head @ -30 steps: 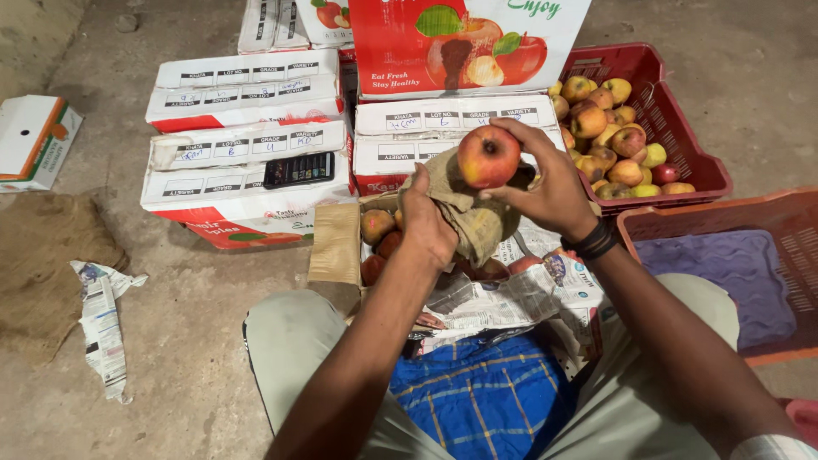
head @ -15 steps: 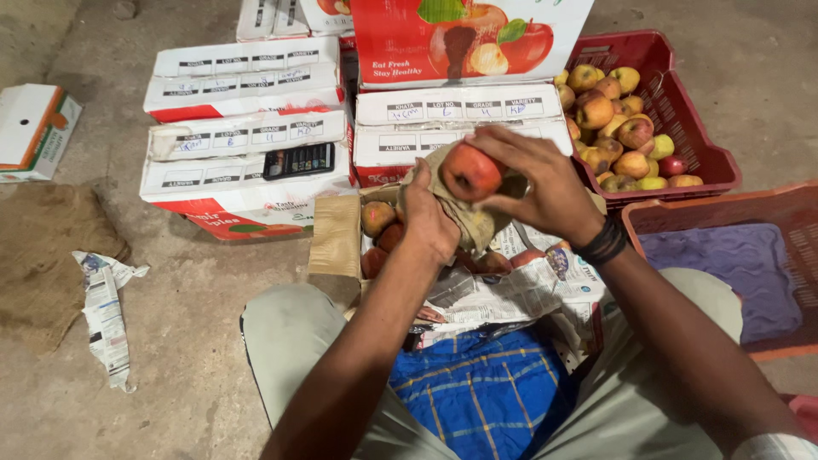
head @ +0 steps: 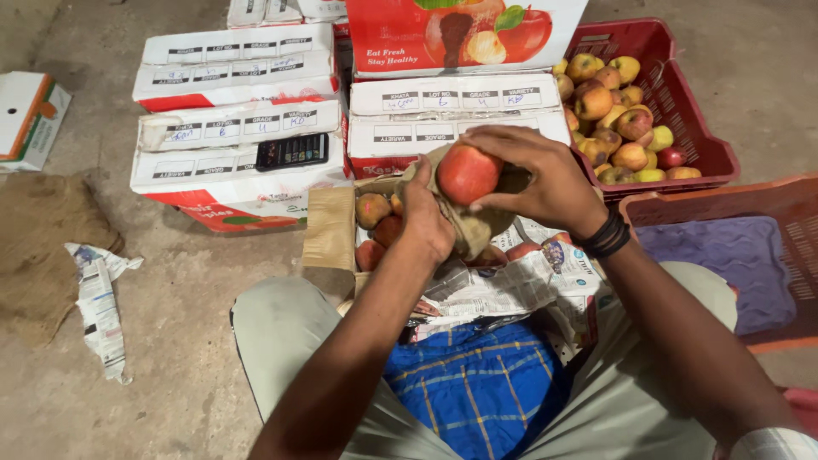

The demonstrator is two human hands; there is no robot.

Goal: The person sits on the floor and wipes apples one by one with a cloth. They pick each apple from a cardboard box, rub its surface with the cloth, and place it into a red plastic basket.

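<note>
White-red fruit cartons (head: 247, 111) stacked ahead; black calculator (head: 292, 152) atop; small box (head: 30, 119) far left

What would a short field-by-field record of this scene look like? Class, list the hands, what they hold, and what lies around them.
Left hand: grips a brown cloth under the apple
Right hand: fingers curled over a red apple
Open carton: apples inside, below the hands
Red crate: full of yellow-red apples, to the right
Orange crate: purple liner inside
White boxes: stacked ahead, a calculator on top
Newspaper: across the lap
</note>
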